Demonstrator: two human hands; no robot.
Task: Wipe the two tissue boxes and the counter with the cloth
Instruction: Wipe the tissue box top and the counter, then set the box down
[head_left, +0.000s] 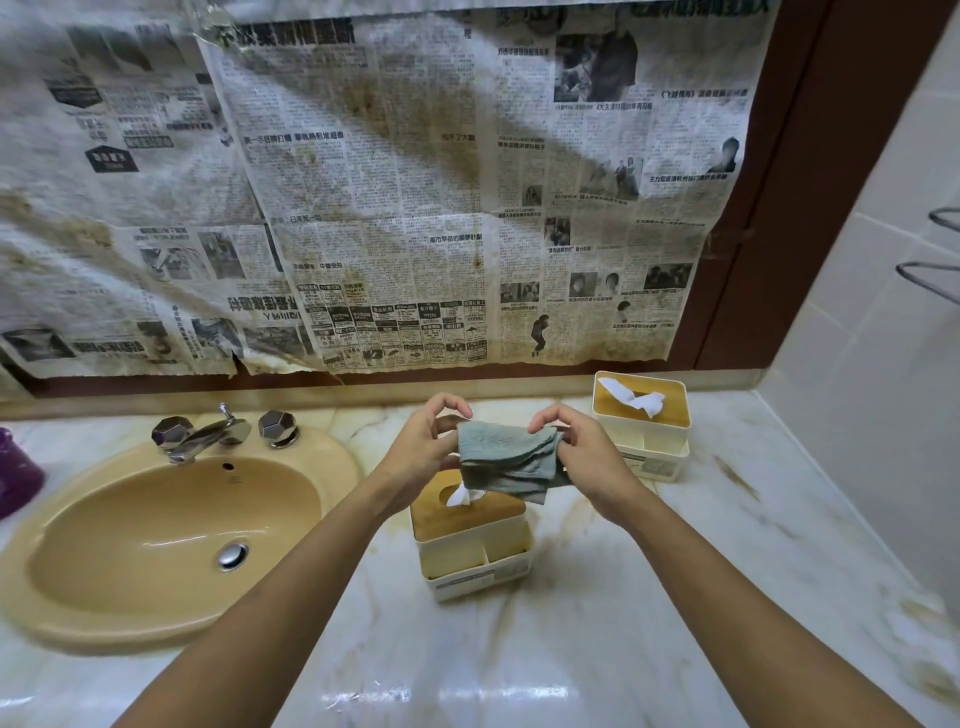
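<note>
Above marble counter (597, 623): both hands (421, 441) (582, 452) pinch folded terry cloth (506, 460).

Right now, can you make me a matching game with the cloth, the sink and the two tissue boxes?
Things: 1 cloth; 2 sink; 3 near tissue box; 4 far tissue box.
Places: A back right of the counter; B pinched by left hand and right hand; C left of both boxes; D just under the cloth.
Pairs: 1-B, 2-C, 3-D, 4-A.
</note>
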